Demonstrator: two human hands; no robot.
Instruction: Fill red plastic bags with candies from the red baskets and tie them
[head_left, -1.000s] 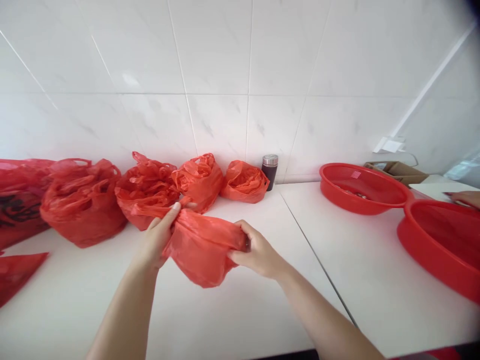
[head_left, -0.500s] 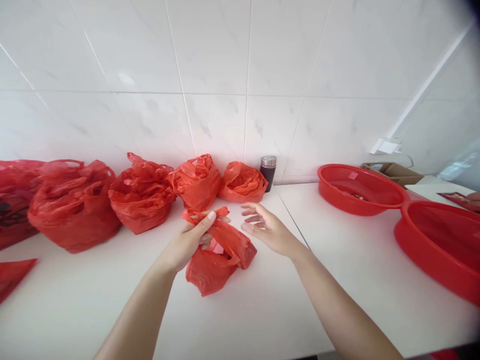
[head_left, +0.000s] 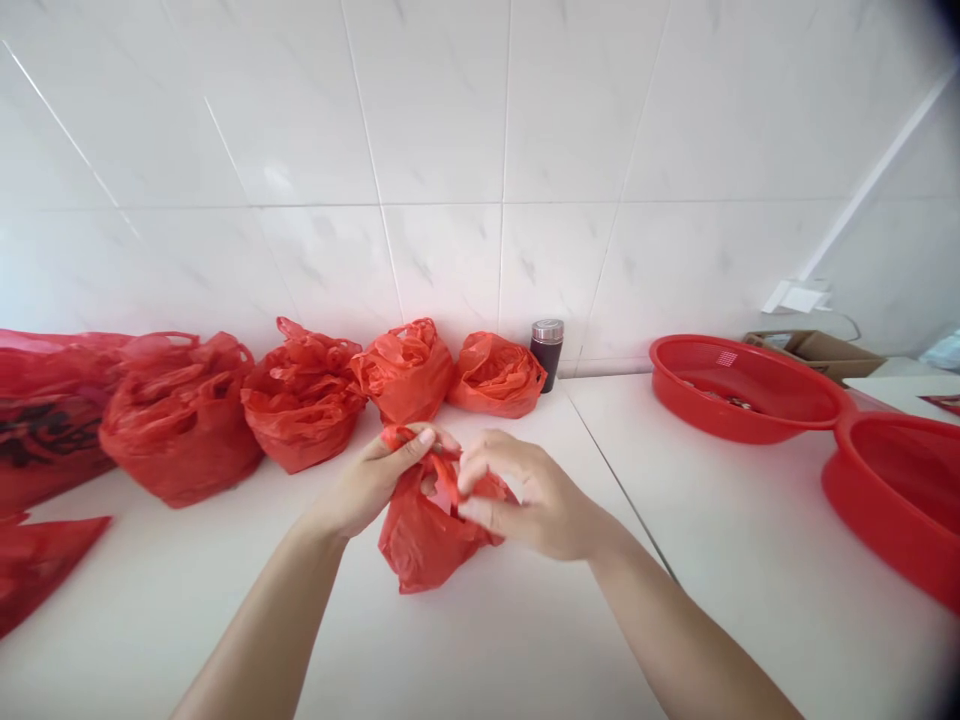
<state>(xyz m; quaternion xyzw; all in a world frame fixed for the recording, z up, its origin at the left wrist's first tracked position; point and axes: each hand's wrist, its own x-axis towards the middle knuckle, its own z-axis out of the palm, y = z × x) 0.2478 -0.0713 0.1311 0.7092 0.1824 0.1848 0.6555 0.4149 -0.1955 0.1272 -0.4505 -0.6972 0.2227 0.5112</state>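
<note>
A small red plastic bag (head_left: 421, 550) rests on the white table in front of me, its mouth partly open with something pale pink inside. My left hand (head_left: 379, 478) is closed on the bag's gathered top, thumb uppermost. At the bag's right side, my right hand (head_left: 536, 500) has its thumb and forefinger drawn together on a strip of the bag near the opening; these fingertips are slightly blurred. The bag's right part is partly hidden behind my right hand.
Several stuffed red bags (head_left: 180, 430) line the tiled wall. A dark flask (head_left: 547, 355) with a silver lid stands beside them. To the right are two red plastic basins (head_left: 739, 425) and a cardboard box (head_left: 840, 352). A seam crosses the white table (head_left: 525, 640).
My right hand has moved left to the bag, and its fingers have closed in. My left hand keeps its hold. The camera view has shifted slightly left.
</note>
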